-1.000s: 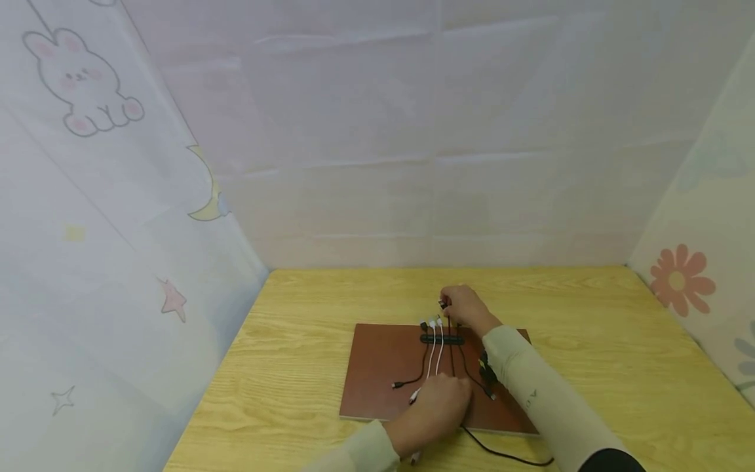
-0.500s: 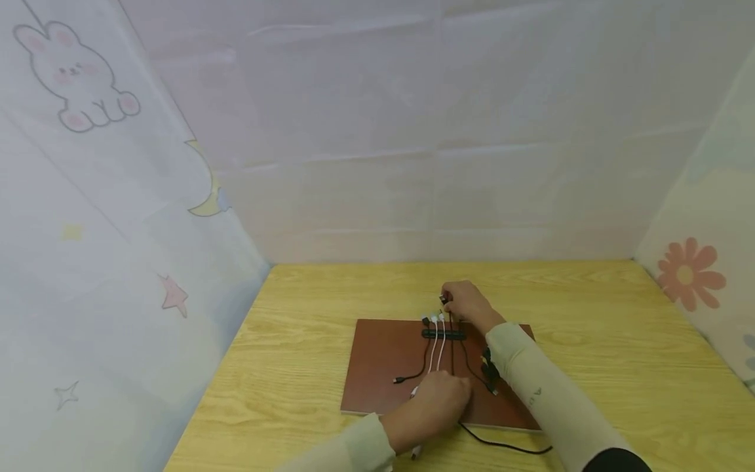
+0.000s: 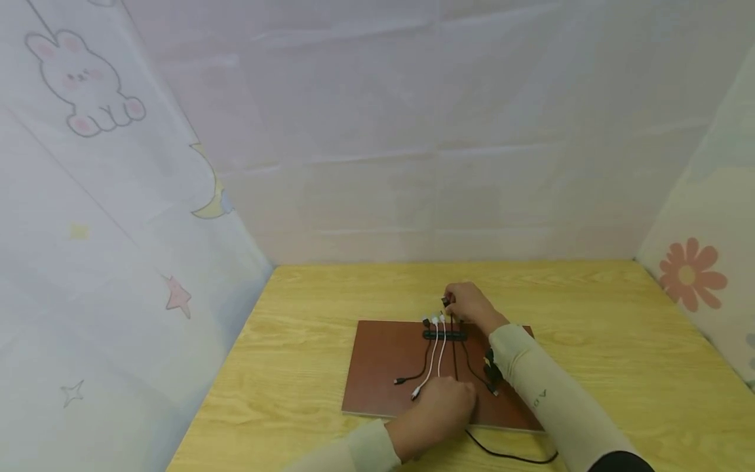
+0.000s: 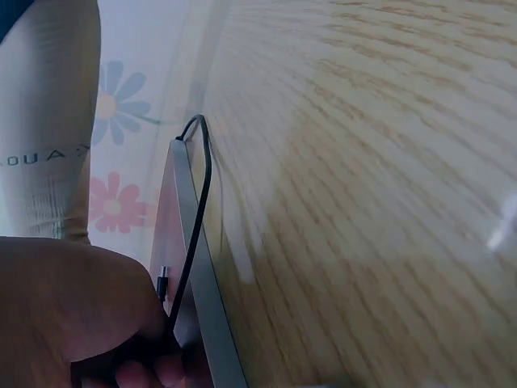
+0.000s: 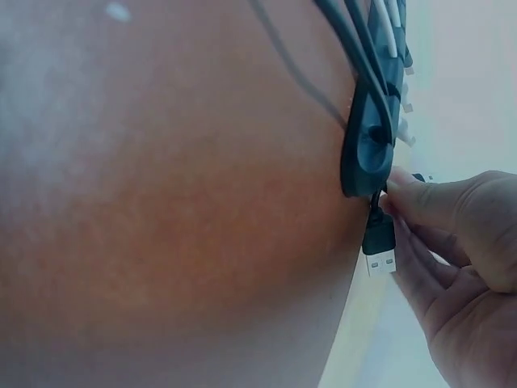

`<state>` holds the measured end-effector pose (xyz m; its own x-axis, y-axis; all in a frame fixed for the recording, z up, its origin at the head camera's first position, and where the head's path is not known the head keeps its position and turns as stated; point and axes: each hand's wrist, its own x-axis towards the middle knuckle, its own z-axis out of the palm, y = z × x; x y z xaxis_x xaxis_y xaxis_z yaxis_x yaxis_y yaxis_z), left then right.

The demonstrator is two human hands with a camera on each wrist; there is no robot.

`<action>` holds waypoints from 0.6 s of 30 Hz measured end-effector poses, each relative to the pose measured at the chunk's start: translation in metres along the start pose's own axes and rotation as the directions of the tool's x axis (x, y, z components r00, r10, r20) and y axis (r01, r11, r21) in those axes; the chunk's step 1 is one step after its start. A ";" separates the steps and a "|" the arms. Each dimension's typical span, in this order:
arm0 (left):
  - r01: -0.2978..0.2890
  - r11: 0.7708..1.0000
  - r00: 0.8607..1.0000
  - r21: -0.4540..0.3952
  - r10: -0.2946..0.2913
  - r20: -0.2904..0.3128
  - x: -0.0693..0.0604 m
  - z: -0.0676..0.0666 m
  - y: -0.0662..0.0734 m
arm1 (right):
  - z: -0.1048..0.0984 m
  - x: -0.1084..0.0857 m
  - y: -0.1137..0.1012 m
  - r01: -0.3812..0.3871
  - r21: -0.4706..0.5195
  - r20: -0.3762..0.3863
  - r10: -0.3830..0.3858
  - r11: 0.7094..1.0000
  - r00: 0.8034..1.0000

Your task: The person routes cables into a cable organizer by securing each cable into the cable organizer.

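Note:
A dark cable holder (image 3: 429, 335) lies near the far edge of a brown board (image 3: 374, 367), with black and white cables in its slots. Past the holder, my right hand (image 3: 470, 306) pinches the plug end (image 3: 445, 302) of a black USB cable between thumb and fingers. My left hand (image 3: 445, 401), low over the near part of the board, grips that cable's black cord (image 4: 194, 234) in curled fingers. The cord runs on past the board's near edge. Close beside the right fingers hangs another black USB plug (image 5: 380, 250), its metal tip pointing down in the right wrist view.
Left of the cord lie a white cable (image 3: 433, 360) and a short black cable (image 3: 413, 378). Another black cable (image 3: 480, 380) curves to the right. A dark item (image 3: 491, 364) is partly hidden by the right sleeve. The wooden table (image 3: 283, 373) meets printed wall sheets behind and at both sides.
Both hands keep their hold on the black cable and stay in nearly the same places. The whole head view shifts slightly.

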<state>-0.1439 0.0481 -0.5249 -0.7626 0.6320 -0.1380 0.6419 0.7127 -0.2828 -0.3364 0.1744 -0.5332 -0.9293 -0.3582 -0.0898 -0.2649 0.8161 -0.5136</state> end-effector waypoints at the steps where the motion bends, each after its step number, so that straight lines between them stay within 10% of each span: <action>1: 0.021 1.000 1.000 0.003 -0.021 0.015 0.001 0.001 0.002 | 0.001 0.000 0.000 -0.007 0.007 0.007 0.007 1.000 1.000; 18: 0.130 0.990 0.970 -0.045 -0.118 0.215 0.005 -0.015 -0.004 | -0.003 -0.005 0.008 -0.093 -0.114 -0.019 0.091 0.989 0.996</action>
